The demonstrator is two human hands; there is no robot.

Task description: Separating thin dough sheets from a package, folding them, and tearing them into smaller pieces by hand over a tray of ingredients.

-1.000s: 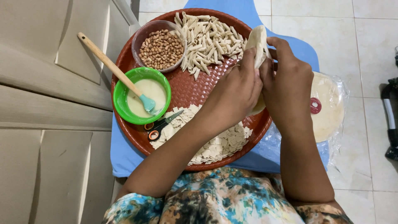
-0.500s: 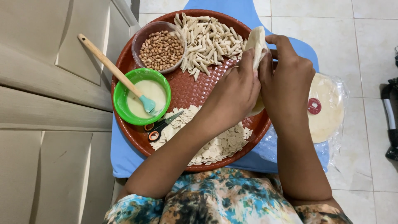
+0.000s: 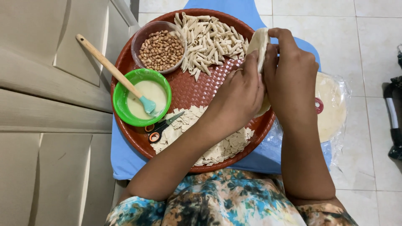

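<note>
**Pale dough sheet gripped between both hands over the tray's right edge**

A thin, pale dough sheet [image 3: 260, 42] is held upright between the two hands, its top edge showing above the fingers and a lower curve showing below the palms. The left hand [image 3: 238, 98] is closed against the sheet's left face, fingers curled and pressed to it, with a ring seen on one finger. The right hand [image 3: 291, 79] is closed on the other face, its fingertips hooked over the sheet's upper edge. Most of the sheet is hidden between the palms, so its full shape cannot be told.

The sheet is held above the right rim of a round, woven reddish-brown tray [image 3: 188, 90]. Just left of the hands, at the tray's top, a heap of small rolled dough pieces [image 3: 209, 42] is piled. Beside it a clear bowl of peanuts [image 3: 161, 50] is set. A green bowl of pale paste [image 3: 142, 97] is placed at the tray's left, with a wooden-handled brush [image 3: 113, 71] resting in it. Under the left forearm, flat cut dough squares [image 3: 209, 144] are spread, with small scissors [image 3: 161, 127] lying on them.

To the right of the hands, off the tray, a stack of round wrappers in clear plastic [image 3: 333, 106] is laid on a blue surface [image 3: 125, 161].
</note>
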